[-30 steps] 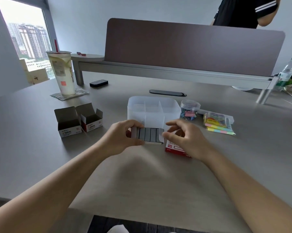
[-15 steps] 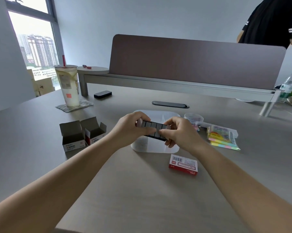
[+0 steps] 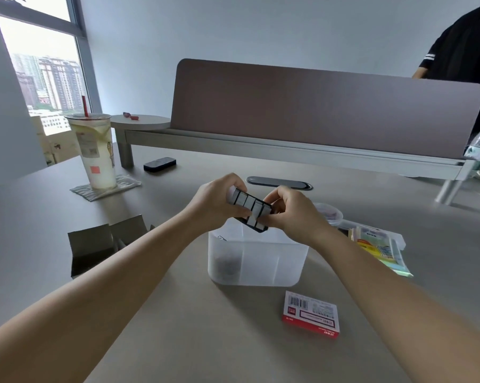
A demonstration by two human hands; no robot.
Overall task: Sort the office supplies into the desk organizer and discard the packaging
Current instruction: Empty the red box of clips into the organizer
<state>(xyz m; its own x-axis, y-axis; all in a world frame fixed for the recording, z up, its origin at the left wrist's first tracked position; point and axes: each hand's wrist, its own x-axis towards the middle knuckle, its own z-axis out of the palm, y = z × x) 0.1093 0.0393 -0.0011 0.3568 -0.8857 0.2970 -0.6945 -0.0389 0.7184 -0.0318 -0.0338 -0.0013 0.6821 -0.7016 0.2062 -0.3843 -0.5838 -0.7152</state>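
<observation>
A black tray of silver staple strips is held tilted just above the translucent white desk organizer. My left hand grips its left end and my right hand pinches its right end. The organizer has several compartments; something dark lies in its front left one. In front of the organizer a red and white staple box lies flat on the table. Two opened cardboard boxes stand to the left, partly behind my left forearm.
Packs of coloured sticky notes and a small clear tub sit right of the organizer. A tall drink cup stands on a coaster at back left, with a black device nearby. A brown desk divider crosses the back; a person stands behind it.
Both hands lifted the staple tray off the table, carried it over the organizer and tilted it. The view rose and moved closer.
</observation>
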